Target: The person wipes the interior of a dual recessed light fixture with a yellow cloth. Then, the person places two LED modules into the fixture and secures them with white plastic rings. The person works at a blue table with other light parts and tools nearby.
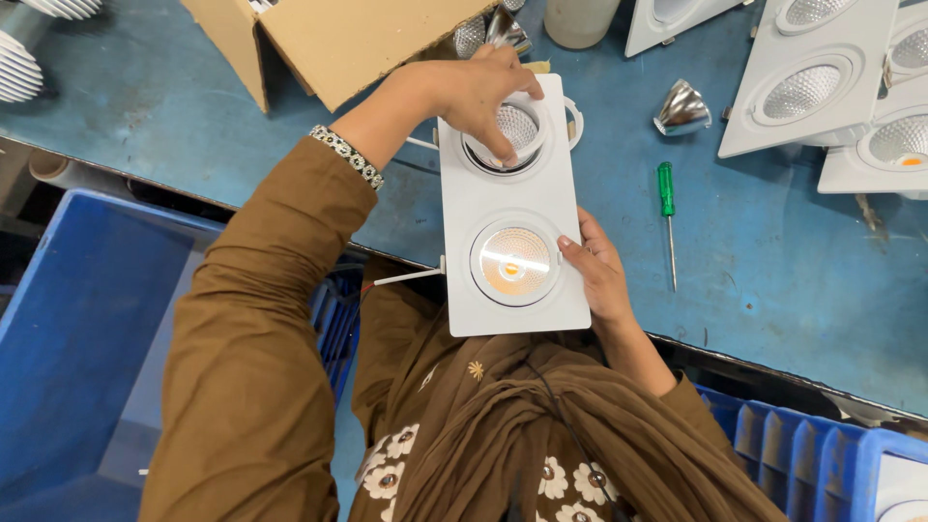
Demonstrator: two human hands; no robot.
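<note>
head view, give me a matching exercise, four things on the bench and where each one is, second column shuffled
Things:
1. green screwdriver
2. cardboard box
3. loose silver reflector
4. white twin-lamp fixture

Places:
A. far left of the blue bench, open
B. held between the left hand and the right hand
C. right of the fixture, lying flat
D. beyond the screwdriver, on its side

Pairs: 1-C, 2-A, 3-D, 4-B

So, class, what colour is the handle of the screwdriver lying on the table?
Green: the screwdriver has a green handle and a bare metal shaft. It shows best in the head view, on the blue table.
</note>
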